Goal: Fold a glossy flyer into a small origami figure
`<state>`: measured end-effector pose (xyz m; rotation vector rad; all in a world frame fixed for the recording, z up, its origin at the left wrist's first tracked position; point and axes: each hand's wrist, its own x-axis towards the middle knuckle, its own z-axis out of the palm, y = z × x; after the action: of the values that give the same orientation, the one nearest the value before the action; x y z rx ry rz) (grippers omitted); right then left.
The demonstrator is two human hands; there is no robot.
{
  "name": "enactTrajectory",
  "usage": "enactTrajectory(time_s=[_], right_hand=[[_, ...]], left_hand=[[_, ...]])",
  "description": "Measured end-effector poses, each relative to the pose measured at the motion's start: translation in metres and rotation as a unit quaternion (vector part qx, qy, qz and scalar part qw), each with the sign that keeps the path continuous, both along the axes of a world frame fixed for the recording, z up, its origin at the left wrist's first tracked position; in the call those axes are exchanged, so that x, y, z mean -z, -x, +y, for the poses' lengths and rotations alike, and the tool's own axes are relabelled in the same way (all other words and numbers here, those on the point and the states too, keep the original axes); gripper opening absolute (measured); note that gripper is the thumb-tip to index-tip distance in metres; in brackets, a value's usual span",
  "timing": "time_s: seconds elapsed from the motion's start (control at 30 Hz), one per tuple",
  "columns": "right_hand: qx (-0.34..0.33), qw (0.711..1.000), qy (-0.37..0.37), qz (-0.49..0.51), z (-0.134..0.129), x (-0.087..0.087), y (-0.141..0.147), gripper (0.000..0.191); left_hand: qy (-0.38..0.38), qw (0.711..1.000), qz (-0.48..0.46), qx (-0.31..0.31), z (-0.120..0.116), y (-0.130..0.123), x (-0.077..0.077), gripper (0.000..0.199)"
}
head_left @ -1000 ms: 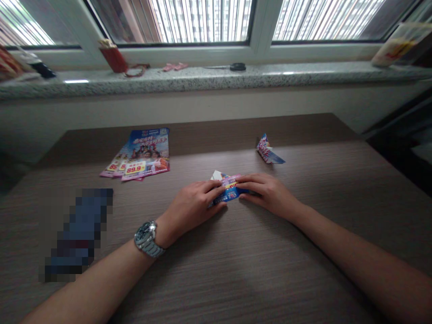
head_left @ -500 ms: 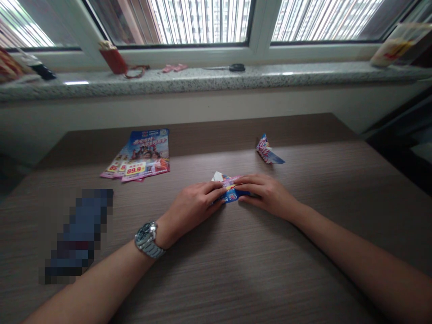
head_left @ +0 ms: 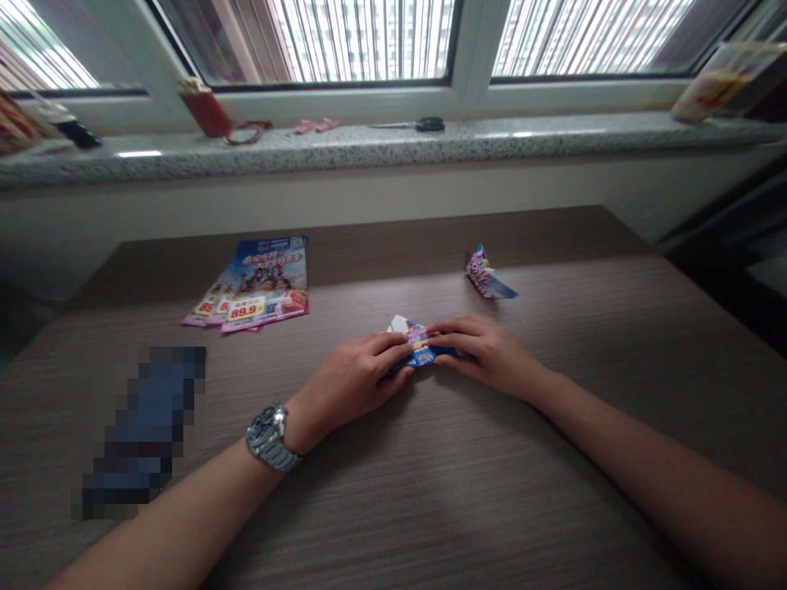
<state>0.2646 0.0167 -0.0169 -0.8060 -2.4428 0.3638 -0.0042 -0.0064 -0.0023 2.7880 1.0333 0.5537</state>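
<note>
A small folded paper flyer [head_left: 420, 347], blue, pink and yellow with a white corner, lies on the wooden table between my two hands. My left hand [head_left: 362, 369], with a metal watch [head_left: 270, 436] on its wrist, grips the paper's left side, fingers bent over it. From the other side my right hand [head_left: 483, 352] holds the paper, fingertips on its top and thumb at its near edge. Parts of the paper are covered by my fingers. Farther back on the right stands a folded paper figure [head_left: 485, 274] of similar print.
Several printed flyers [head_left: 270, 283] lie fanned at the back left of the table [head_left: 381, 508]. A blurred-out dark object [head_left: 144, 426] is beside my left forearm. Scissors [head_left: 429, 124] and a red container [head_left: 209, 112] rest on the stone windowsill [head_left: 357, 151].
My left fingers and thumb have shifted very slightly to the right on the folded paper. My right hand stays in nearly the same place. Nothing else has visibly moved.
</note>
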Motion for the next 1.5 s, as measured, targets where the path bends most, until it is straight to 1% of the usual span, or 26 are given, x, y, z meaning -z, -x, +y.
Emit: enactTrajectory(time_s=[0.13,0.3,0.5,0.6,0.7,0.9,1.03,1.17,1.23,1.37,1.43,1.5], right_hand=[[-0.012,1.000,-0.015,-0.014,0.000,0.001,0.000,0.032],[-0.002,1.000,-0.015,-0.011,0.000,0.000,0.000,0.025],[0.013,1.000,-0.009,0.022,0.000,-0.003,-0.006,0.022],[0.019,0.999,0.004,0.040,-0.001,-0.004,-0.008,0.022],[0.031,0.997,0.007,0.068,-0.002,-0.004,-0.010,0.020],[0.039,0.993,0.002,0.108,-0.005,-0.006,-0.008,0.018],[0.065,0.987,0.002,0.145,-0.008,-0.012,-0.004,0.012],[0.092,0.980,0.037,0.171,-0.013,-0.016,0.000,0.012],[0.116,0.975,0.066,0.175,-0.015,-0.016,0.000,0.011],[0.165,0.960,0.141,0.178,-0.014,-0.010,0.001,0.012],[0.183,0.953,0.166,0.174,-0.012,-0.007,0.001,0.012],[0.202,0.950,0.174,0.161,-0.010,-0.005,0.000,0.015]], left_hand=[[-0.002,1.000,-0.012,0.003,0.001,0.000,-0.001,0.029],[0.015,1.000,-0.015,0.013,0.001,0.000,-0.004,0.027],[0.022,0.999,-0.040,0.003,0.002,0.003,-0.002,0.040],[0.008,0.998,-0.067,0.003,0.005,0.006,0.001,0.028],[-0.013,0.996,-0.085,-0.010,0.008,0.009,0.002,0.017],[0.000,0.989,-0.140,-0.042,0.007,0.009,-0.001,0.015],[0.021,0.979,-0.196,-0.058,0.003,0.005,-0.006,0.013],[0.029,0.970,-0.230,-0.072,0.000,0.002,-0.009,0.010],[0.025,0.966,-0.241,-0.093,0.000,0.001,-0.007,0.015],[0.035,0.960,-0.237,-0.142,0.003,0.003,-0.002,0.041],[0.010,0.962,-0.228,-0.152,0.004,0.003,-0.002,0.053],[-0.042,0.968,-0.197,-0.152,0.004,0.003,-0.003,0.055]])
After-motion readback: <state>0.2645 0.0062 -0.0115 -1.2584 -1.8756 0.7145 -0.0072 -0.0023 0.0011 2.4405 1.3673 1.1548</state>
